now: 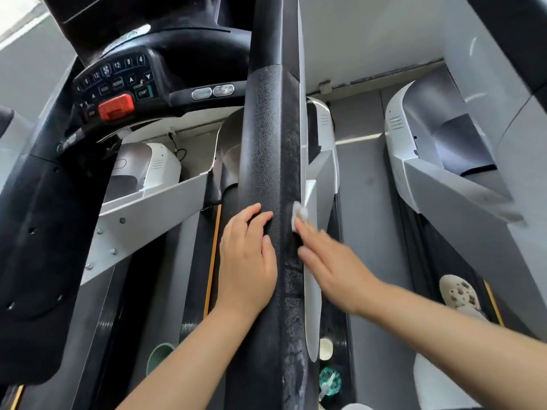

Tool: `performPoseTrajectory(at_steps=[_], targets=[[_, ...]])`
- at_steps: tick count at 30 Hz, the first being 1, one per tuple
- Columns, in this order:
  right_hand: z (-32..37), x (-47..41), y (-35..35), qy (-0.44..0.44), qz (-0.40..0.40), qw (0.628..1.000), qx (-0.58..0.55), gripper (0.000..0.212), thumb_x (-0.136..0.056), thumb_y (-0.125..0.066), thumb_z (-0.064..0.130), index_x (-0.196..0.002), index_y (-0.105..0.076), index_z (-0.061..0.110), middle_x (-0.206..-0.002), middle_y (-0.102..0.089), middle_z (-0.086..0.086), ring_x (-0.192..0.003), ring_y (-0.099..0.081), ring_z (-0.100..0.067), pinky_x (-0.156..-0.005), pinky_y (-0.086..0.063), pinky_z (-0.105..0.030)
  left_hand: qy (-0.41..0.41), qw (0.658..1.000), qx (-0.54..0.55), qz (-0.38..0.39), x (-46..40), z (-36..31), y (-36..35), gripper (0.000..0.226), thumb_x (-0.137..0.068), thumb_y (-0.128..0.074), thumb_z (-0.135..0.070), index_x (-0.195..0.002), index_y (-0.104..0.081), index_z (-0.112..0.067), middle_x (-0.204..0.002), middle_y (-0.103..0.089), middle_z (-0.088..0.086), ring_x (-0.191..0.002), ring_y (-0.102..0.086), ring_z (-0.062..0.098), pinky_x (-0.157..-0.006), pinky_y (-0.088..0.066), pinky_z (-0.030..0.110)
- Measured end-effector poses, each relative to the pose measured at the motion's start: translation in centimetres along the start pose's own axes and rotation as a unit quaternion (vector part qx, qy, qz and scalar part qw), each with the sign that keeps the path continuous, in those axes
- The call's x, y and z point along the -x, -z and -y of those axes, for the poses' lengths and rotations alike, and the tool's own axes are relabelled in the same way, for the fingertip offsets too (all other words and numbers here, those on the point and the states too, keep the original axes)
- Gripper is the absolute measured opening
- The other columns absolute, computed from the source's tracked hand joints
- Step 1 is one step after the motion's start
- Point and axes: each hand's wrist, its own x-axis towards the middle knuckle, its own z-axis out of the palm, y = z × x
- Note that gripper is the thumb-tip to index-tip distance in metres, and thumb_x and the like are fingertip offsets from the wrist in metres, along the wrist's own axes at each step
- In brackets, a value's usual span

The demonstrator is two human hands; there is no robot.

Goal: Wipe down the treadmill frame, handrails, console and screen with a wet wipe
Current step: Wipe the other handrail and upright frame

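A thick black foam-covered handrail (266, 143) runs down the middle of the view. My left hand (247, 258) rests on its left side, fingers curved around the rail. My right hand (331, 261) lies on the rail's right side with straight fingers, pressing a small white wet wipe (299, 216) against the worn, dusty edge of the foam. The hand looks blurred. At the upper left sits the black console (115, 81) with number keys, a START key and a red stop button (116, 106).
Grey treadmill frame arms (154, 208) slope down at the left, and a second treadmill (429, 149) stands at the right. A shoe (457, 291) stands on the right deck. Below the rail are a white cup (325, 347), a green bottle (330, 380) and a green cup (159, 356).
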Motion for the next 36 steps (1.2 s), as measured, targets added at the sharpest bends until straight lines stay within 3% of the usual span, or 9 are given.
performPoseTrajectory(at_steps=[3, 8, 12, 18, 22, 28, 31, 34, 36], targets=[[-0.4, 0.2, -0.3, -0.012, 0.002, 1.000, 0.002, 0.060, -0.092, -0.018, 0.049, -0.145, 0.001, 0.028, -0.143, 0.007, 0.032, -0.129, 0.006, 0.024, -0.111, 0.000, -0.008, 0.005, 1.000, -0.004, -0.003, 0.1, -0.1, -0.2, 0.041, -0.085, -0.036, -0.016, -0.115, -0.061, -0.004, -0.125, -0.055, 0.013, -0.116, -0.044, 0.022, -0.105, -0.026, 0.028], [-0.1, -3.9, 1.7, -0.060, -0.042, 0.997, -0.001, 0.051, -0.103, -0.030, 0.027, -0.151, -0.014, 0.018, -0.156, -0.007, 0.013, -0.142, -0.011, 0.000, -0.108, -0.007, -0.008, 0.007, 1.000, -0.011, -0.002, 0.0, -0.1, -0.4, 0.042, -0.084, -0.035, -0.016, -0.115, -0.061, -0.004, -0.125, -0.055, 0.014, -0.116, -0.048, 0.028, -0.103, -0.029, 0.033], [-0.1, -0.6, 0.4, -0.030, -0.020, 0.999, 0.005, 0.053, -0.103, -0.029, 0.030, -0.151, -0.011, 0.019, -0.151, 0.000, 0.019, -0.139, -0.007, 0.007, -0.104, -0.004, 0.000, 0.011, 1.000, -0.014, 0.001, 0.2, -0.1, -0.3, 0.042, -0.085, -0.034, -0.017, -0.115, -0.061, -0.004, -0.125, -0.055, 0.013, -0.116, -0.047, 0.028, -0.104, -0.029, 0.033], [-0.1, -4.1, 1.8, -0.090, -0.054, 0.994, 0.017, 0.050, -0.103, -0.029, 0.029, -0.151, -0.017, 0.019, -0.157, -0.014, 0.005, -0.143, -0.018, -0.011, -0.107, -0.013, -0.013, 0.009, 1.000, -0.012, 0.001, 0.1, -0.1, -0.4, 0.043, -0.084, -0.034, -0.018, -0.115, -0.060, -0.003, -0.125, -0.055, 0.014, -0.116, -0.050, 0.032, -0.103, -0.031, 0.037], [0.0, -0.3, 0.2, -0.042, -0.022, 0.998, 0.034, 0.050, -0.103, -0.031, 0.029, -0.150, -0.018, 0.018, -0.150, -0.009, 0.017, -0.142, -0.016, -0.005, -0.102, -0.005, 0.001, 0.010, 1.000, -0.008, -0.001, 0.3, -0.2, -0.4, 0.043, -0.085, -0.034, -0.019, -0.116, -0.060, -0.004, -0.125, -0.055, 0.013, -0.117, -0.049, 0.031, -0.104, -0.029, 0.034], [-0.4, -3.6, 1.4, -0.092, -0.051, 0.994, 0.026, 0.051, -0.103, -0.030, 0.029, -0.151, -0.016, 0.017, -0.157, -0.012, 0.007, -0.143, -0.014, -0.005, -0.103, -0.006, -0.005, 0.007, 1.000, -0.009, 0.004, 0.1, 0.0, -0.4, 0.044, -0.084, -0.034, -0.018, -0.116, -0.060, -0.003, -0.124, -0.055, 0.015, -0.116, -0.051, 0.032, -0.103, -0.032, 0.036], [0.2, 0.8, -0.4, -0.019, -0.017, 1.000, 0.006, 0.053, -0.101, -0.030, 0.032, -0.149, -0.010, 0.023, -0.152, -0.001, 0.022, -0.138, -0.005, 0.011, -0.107, -0.003, -0.002, 0.004, 1.000, -0.004, -0.003, 0.1, 0.1, -0.4, 0.042, -0.084, -0.035, -0.018, -0.114, -0.061, -0.004, -0.123, -0.056, 0.013, -0.115, -0.051, 0.030, -0.102, -0.035, 0.039], [-0.1, 1.9, 0.2, -0.056, -0.024, 0.998, -0.027, 0.041, -0.099, -0.046, 0.025, -0.139, -0.044, 0.018, -0.136, -0.035, 0.022, -0.125, -0.030, 0.014, -0.107, -0.021, -0.006, 0.003, 1.000, 0.008, -0.008, -0.1, 0.2, -0.3, 0.041, -0.084, -0.036, -0.017, -0.113, -0.062, -0.005, -0.121, -0.057, 0.011, -0.114, -0.050, 0.027, -0.103, -0.032, 0.033], [-0.3, 0.6, 1.5, -0.132, -0.096, 0.979, -0.119, 0.032, -0.091, -0.061, 0.018, -0.122, -0.063, 0.012, -0.117, -0.058, 0.013, -0.105, -0.052, 0.009, -0.091, -0.039, -0.003, 0.003, 1.000, 0.011, -0.009, 0.0, 0.3, -0.3, 0.042, -0.084, -0.035, -0.017, -0.113, -0.062, -0.004, -0.121, -0.057, 0.012, -0.114, -0.050, 0.026, -0.103, -0.029, 0.029]])
